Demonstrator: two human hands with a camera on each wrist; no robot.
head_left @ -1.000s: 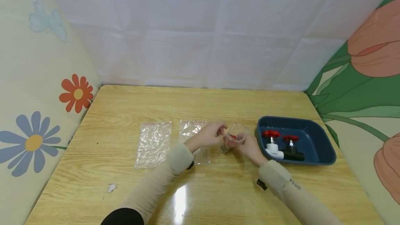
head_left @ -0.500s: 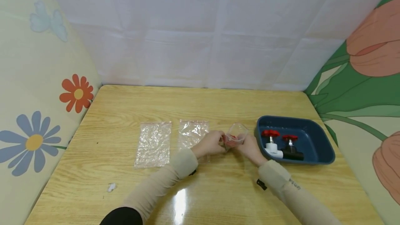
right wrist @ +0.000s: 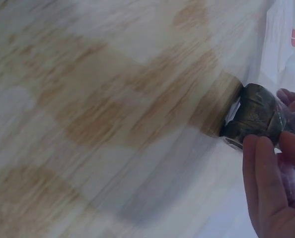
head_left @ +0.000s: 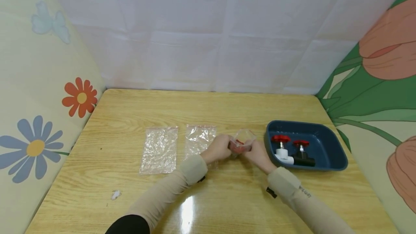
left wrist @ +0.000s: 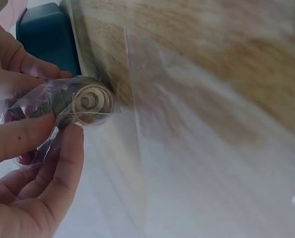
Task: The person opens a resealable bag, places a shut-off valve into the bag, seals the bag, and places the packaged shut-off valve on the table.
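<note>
In the head view both hands meet over the middle of the table around a clear plastic bag [head_left: 244, 135], its mouth spread upward. Inside it a red handwheel [head_left: 239, 148] shows. The wrist views show the bag stretched over a brass-coloured valve [left wrist: 92, 102], whose threaded round end faces the left wrist camera; the valve body [right wrist: 254, 115] hangs close over the tabletop. My left hand [head_left: 217, 148] pinches the bag and valve from the left, thumb and fingers on the film. From the right, my right hand [head_left: 259, 155] grips the same bag around the valve.
Two flat clear zip bags, one on the left [head_left: 159, 150] and one nearer the hands [head_left: 197, 138], lie on the wooden table [head_left: 156, 107]. A blue tray [head_left: 338, 151] on the right holds a white valve [head_left: 283, 155] and a black valve [head_left: 303, 159], both with red handwheels.
My left hand has come right and slightly down, from beside the bag onto its left side. The right hand keeps its hold; the bag has tilted and shifted slightly left.
</note>
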